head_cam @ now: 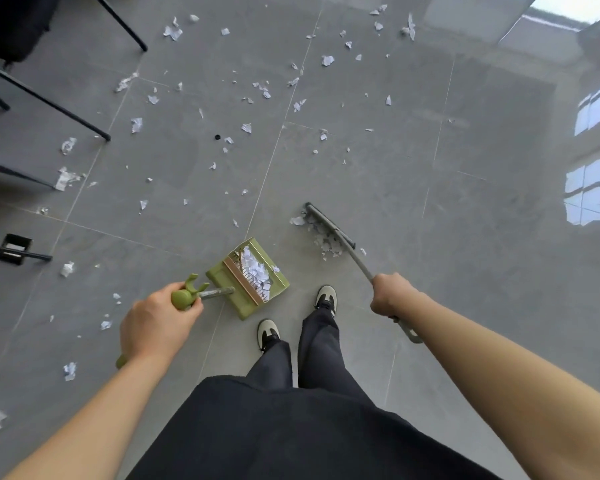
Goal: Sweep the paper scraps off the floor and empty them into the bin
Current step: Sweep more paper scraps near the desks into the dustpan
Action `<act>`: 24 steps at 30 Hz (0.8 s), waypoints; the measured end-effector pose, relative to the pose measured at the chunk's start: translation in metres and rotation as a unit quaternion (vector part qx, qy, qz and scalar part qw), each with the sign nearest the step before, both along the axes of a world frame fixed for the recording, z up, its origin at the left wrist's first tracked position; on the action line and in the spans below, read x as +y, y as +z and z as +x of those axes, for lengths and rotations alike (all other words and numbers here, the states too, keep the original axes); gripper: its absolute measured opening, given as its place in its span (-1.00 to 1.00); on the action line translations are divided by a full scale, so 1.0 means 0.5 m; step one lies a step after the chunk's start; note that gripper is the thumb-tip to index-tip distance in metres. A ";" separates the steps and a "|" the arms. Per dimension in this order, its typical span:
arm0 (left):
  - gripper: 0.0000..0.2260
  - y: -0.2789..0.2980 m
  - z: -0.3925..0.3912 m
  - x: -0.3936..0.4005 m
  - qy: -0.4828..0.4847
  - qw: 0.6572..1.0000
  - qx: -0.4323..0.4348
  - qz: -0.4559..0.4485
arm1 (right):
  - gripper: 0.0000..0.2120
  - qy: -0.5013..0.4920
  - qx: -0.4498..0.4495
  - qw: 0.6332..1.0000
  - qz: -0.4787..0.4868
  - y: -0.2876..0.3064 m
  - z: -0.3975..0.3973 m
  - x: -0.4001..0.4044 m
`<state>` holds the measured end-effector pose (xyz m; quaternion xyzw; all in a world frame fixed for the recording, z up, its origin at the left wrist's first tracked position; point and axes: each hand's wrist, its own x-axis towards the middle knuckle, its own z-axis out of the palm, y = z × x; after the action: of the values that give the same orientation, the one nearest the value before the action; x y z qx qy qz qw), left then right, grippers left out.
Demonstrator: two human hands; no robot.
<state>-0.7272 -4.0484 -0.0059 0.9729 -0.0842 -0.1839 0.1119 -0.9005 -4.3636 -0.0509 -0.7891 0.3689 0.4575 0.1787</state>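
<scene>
Head view: torn white paper scraps (246,128) litter glossy grey floor tiles (395,174). Left hand (156,323) grips the olive plastic dustpan (248,277), holding crumpled scraps; right hand (394,294) clenches the grey broom (329,226), bristles touching a small pile.

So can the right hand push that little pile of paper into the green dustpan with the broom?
Probably yes. The right hand grips the grey broom, whose head sits right behind the small pile of white paper scraps, and only bare floor lies between it and the green plastic dustpan.
</scene>
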 end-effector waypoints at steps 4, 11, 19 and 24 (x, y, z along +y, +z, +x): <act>-0.77 0.003 -0.004 0.053 -0.006 1.000 0.004 0.000 | -0.70 -0.030 -0.019 0.999 -0.004 0.012 -0.013 0.029; -0.79 -0.004 -0.011 0.077 -0.004 1.000 0.014 -0.006 | -0.63 -0.021 -0.015 0.997 -0.071 0.021 -0.059 0.013; -0.83 0.000 -0.022 0.092 0.026 1.000 0.002 -0.013 | -0.83 -0.093 0.027 0.994 -0.046 0.002 -0.092 0.015; -0.81 0.000 -0.031 0.088 0.028 1.000 0.009 -0.008 | -0.87 -0.142 0.018 0.990 0.011 -0.003 -0.067 0.073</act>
<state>-0.7425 -4.0043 -0.0060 0.9722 -0.0575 -0.1890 0.1257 -0.9341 -4.3270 -0.0524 -0.7180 0.4754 0.4460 0.2441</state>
